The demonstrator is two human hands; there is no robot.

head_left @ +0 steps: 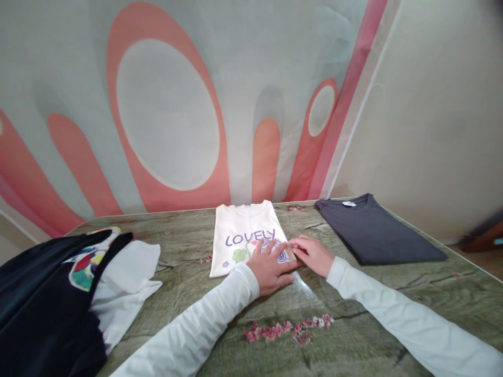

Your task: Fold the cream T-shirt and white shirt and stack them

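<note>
A white T-shirt (248, 221) lies folded into a neat rectangle on the table, its collar toward the wall. Purple "LOVELY" lettering and a printed picture show on its front, partly covered by my hands. My left hand (271, 267) rests flat over the lower right of the print, fingers spread. At the shirt's right edge, my right hand (314, 255) has its fingers curled in a pinch on the fabric. To the right of that hand lies a folded dark grey T-shirt (377, 233) with a pale label at the neck.
The wood-patterned table (184, 298) carries a pink blossom print (291, 330). Heaped at its left end are black clothing (43, 298) and white clothing (129, 277), with a colourful printed patch among them. A wall hanging with coral shapes (168, 178) stands behind the table.
</note>
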